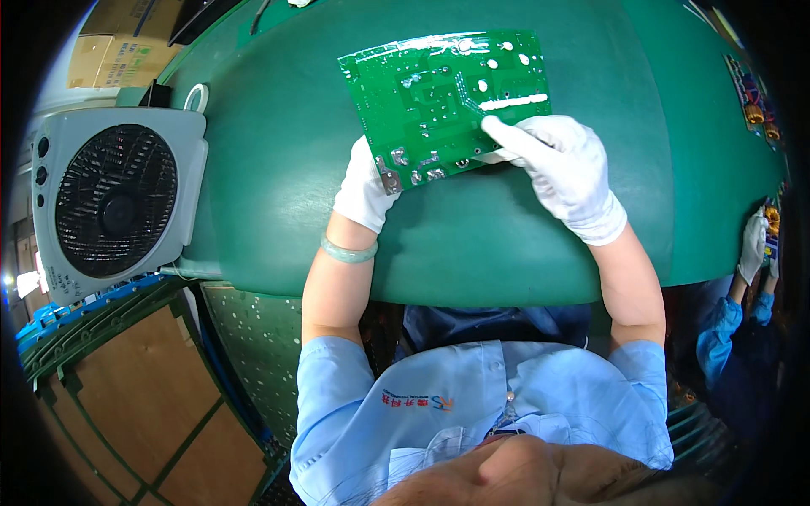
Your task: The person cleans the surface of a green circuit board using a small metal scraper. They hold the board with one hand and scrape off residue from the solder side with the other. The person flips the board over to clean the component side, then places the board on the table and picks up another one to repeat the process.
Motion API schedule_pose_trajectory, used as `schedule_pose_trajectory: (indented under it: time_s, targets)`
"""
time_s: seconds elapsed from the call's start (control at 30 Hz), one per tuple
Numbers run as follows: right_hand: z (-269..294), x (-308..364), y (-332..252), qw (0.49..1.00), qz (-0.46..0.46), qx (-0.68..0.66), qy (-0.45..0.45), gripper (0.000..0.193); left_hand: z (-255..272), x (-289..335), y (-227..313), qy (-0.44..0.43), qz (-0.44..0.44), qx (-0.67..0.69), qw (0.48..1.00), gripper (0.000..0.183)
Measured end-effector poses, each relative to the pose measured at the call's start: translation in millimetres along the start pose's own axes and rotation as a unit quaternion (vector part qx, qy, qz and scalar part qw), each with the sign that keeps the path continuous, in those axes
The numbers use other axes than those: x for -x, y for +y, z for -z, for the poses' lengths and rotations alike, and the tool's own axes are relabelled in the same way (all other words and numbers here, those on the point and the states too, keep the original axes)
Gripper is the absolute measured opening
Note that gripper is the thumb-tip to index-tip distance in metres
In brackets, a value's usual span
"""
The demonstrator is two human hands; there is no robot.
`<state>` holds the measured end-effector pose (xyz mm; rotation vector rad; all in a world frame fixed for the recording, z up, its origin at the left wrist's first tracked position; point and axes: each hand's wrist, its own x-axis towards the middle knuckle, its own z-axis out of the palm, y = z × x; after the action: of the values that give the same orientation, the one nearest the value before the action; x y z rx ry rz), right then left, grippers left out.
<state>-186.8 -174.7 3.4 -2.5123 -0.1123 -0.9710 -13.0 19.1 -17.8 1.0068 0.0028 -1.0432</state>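
Above the green tabletop I hold a green circuit board [447, 118], its face with shiny solder joints and white patches turned up. My left hand [364, 190], in a white glove, grips the board's lower left corner; its fingers are hidden behind the board. A white glove also covers my right hand [561, 164]. Its thumb lies on the board's upper face near the lower right edge, pointing toward a white strip, with the other fingers bent at and under that edge. A pale green bangle [348, 251] circles my left wrist.
A grey box fan [118, 202] stands at the left of the green table [278, 169]. Cardboard boxes [114, 59] sit at the far left. At the right, a co-worker's gloved hand [753, 244] is by a board with copper coils [772, 221]; more populated boards [749, 97] lie farther back.
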Motion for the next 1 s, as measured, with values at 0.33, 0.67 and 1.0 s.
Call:
schedule_pose_trajectory:
  time_s: [0.33, 0.67, 1.0]
  targets:
    - [-12, 7, -10, 0.997, 0.027, 0.076, -0.010, 0.040, -10, 1, -1, 0.041, -0.004, -0.053, 0.998, 0.039]
    - [-11, 9, -10, 0.997, 0.031, 0.067, -0.038, 0.046, -7, 4, -1, 0.027, 0.004, -0.061, 0.998, 0.041]
    - [-9, 11, -8, 0.992, 0.057, 0.093, -0.058, 0.042, -21, 9, 1, 0.076, 0.007, -0.095, 0.993, 0.047]
